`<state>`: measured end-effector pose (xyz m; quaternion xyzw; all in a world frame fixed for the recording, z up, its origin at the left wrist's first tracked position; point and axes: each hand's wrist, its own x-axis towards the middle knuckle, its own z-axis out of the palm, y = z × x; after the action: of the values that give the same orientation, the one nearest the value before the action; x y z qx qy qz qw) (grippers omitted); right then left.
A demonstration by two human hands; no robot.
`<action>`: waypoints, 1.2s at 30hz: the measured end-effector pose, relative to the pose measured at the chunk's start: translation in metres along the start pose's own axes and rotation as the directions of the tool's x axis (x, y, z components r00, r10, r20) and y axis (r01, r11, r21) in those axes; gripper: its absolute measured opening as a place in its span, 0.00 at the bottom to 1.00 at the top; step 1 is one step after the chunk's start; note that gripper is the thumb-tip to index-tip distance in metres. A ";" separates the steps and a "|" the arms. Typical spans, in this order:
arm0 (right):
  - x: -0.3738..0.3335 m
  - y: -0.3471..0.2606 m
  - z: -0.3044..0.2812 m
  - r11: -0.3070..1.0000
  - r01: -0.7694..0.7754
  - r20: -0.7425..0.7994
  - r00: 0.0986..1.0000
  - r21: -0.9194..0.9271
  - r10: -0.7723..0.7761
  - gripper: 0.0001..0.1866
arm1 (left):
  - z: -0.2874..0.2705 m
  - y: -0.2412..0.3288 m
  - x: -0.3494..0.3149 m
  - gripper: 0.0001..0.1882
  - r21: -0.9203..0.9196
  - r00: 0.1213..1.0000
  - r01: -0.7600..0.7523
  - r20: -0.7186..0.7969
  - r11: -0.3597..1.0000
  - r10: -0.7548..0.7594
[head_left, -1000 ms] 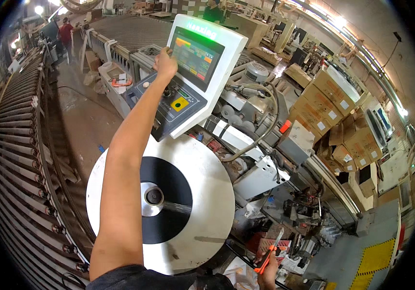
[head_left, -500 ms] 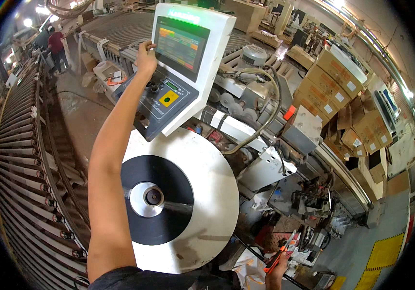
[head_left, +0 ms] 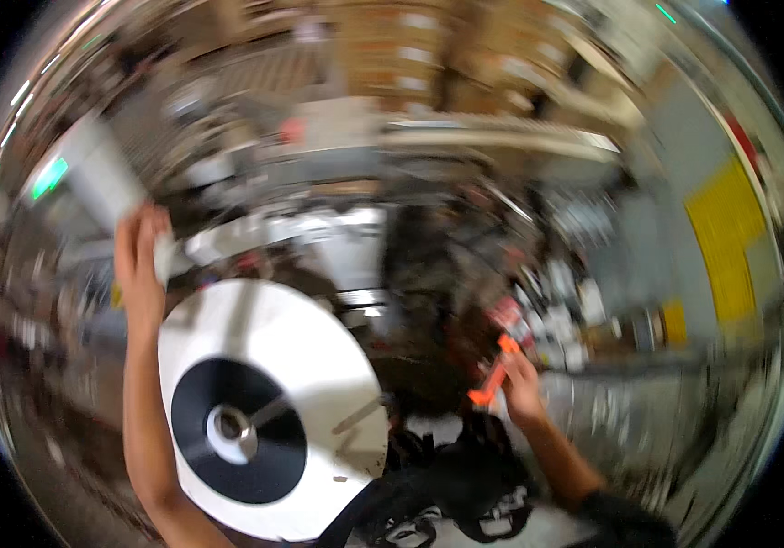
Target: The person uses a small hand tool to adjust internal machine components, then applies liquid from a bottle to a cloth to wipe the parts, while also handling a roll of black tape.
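My left hand (head_left: pixel 143 242) is raised at the left, against the lower part of a white control panel (head_left: pixel 100 173) with a green light. Motion smears its fingers, so whether it grips the panel's edge cannot be told. Below that arm lies a large round white disc (head_left: pixel 333 365) with a black ring (head_left: pixel 193 416) and a metal hub (head_left: pixel 227 434) in its middle. At the lower right my right hand (head_left: pixel 524 388) is closed around an orange utility knife (head_left: pixel 494 374), held in front of my body. Its blade is too blurred to make out.
Brown cardboard boxes (head_left: pixel 392 50) are stacked at the far side. Blurred machine parts and tools (head_left: pixel 547 315) crowd the area beyond my right hand. A yellow floor marking (head_left: pixel 725 242) shows on the grey floor at the right.
The view has swung to the right, so the panel and disc sit further left. My left hand has left the screen and is at the panel's lower part. The right hand still holds the knife.
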<state>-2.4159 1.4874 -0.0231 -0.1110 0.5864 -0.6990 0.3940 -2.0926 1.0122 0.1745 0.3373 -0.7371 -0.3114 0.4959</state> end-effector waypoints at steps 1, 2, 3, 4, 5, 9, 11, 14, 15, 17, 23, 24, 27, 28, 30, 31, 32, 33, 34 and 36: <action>0.008 -0.012 0.014 0.997 -0.026 -0.038 0.999 0.067 0.028 0.14 | 0.029 0.027 -0.029 0.18 -0.061 0.952 -0.048 0.298 0.997 0.064; 0.015 -0.013 0.016 0.992 -0.010 0.016 1.000 0.124 0.008 0.18 | 0.063 0.049 -0.070 0.24 -0.105 0.907 0.005 0.420 0.994 0.039; 0.032 -0.007 0.002 0.982 0.028 0.021 0.999 0.186 -0.033 0.19 | 0.107 0.082 -0.093 0.30 -0.062 0.794 0.110 0.606 0.992 -0.050; 0.036 -0.019 0.002 0.975 0.020 0.053 0.998 0.222 -0.033 0.18 | 0.142 0.114 -0.119 0.34 0.063 0.659 0.057 0.748 0.996 -0.085; 0.036 -0.040 -0.001 0.923 0.041 0.106 0.990 0.382 -0.088 0.17 | 0.183 0.140 -0.142 0.32 0.079 0.582 0.111 0.803 0.991 -0.129; 0.061 -0.074 -0.057 0.807 0.066 0.018 0.995 0.586 -0.094 0.19 | 0.329 0.185 -0.200 0.36 0.154 0.310 0.240 0.923 0.958 -0.226; 0.084 -0.083 -0.093 0.725 0.099 0.002 0.990 0.681 -0.138 0.19 | 0.393 0.208 -0.215 0.34 0.139 0.239 0.466 0.931 0.874 -0.276; 0.117 -0.086 -0.136 0.679 0.112 -0.033 0.991 0.725 -0.128 0.18 | 0.469 0.226 -0.237 0.30 0.029 0.363 0.603 0.880 0.797 -0.307; 0.127 -0.090 -0.151 0.582 0.072 -0.022 0.995 0.810 -0.092 0.18 | 0.498 0.232 -0.239 0.28 -0.013 0.398 0.624 0.866 0.782 -0.303; 0.148 -0.100 -0.176 0.530 0.011 0.035 0.996 0.848 -0.076 0.21 | 0.552 0.236 -0.238 0.22 0.033 0.489 0.492 0.816 0.870 -0.307; 0.249 -0.095 -0.242 0.803 0.208 -0.190 0.974 0.559 -0.120 0.20 | 0.675 0.212 -0.182 0.16 0.136 0.677 0.055 0.723 0.989 -0.137; 0.275 -0.074 -0.255 0.810 0.360 -0.304 0.923 0.463 -0.237 0.19 | 0.693 0.202 -0.161 0.17 0.188 0.709 -0.107 0.703 0.976 -0.057; 0.324 -0.075 -0.284 0.876 0.482 -0.510 0.751 -0.011 -0.419 0.15 | 0.731 0.170 -0.105 0.21 0.276 0.621 -0.424 0.782 0.862 0.055; 0.340 -0.077 -0.292 0.882 0.447 -0.533 0.716 -0.146 -0.451 0.14 | 0.749 0.156 -0.093 0.22 0.301 0.571 -0.480 0.820 0.824 0.033; 0.369 -0.080 -0.301 0.933 0.279 -0.466 0.810 -0.228 -0.356 0.21 | 0.785 0.156 -0.081 0.26 0.333 0.459 -0.589 0.888 0.736 -0.035; 0.383 -0.082 -0.303 0.922 0.277 -0.446 0.813 -0.270 -0.375 0.23 | 0.806 0.171 -0.079 0.26 0.425 0.423 -0.659 0.892 0.621 -0.162; 0.396 -0.084 -0.299 0.910 0.284 -0.409 0.824 -0.302 -0.393 0.25 | 0.815 0.161 -0.074 0.28 0.372 0.421 -0.702 0.905 0.608 -0.068; 0.406 -0.088 -0.298 0.914 0.239 -0.372 0.856 -0.328 -0.358 0.26 | 0.825 0.146 -0.069 0.29 0.315 0.409 -0.741 0.912 0.593 0.026; 0.414 -0.091 -0.294 0.914 0.197 -0.333 0.887 -0.355 -0.321 0.27 | 0.830 0.132 -0.064 0.31 0.261 0.393 -0.778 0.912 0.571 0.118; 0.435 -0.083 -0.297 0.891 0.193 -0.317 0.886 -0.411 -0.338 0.29 | 0.844 0.130 -0.067 0.29 0.237 0.376 -0.771 0.919 0.592 0.122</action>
<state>-2.9237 1.4083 -0.1664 -0.1256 0.7505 -0.6328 0.1434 -2.8932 1.2464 -0.0221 0.0593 -0.9982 0.0034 0.0017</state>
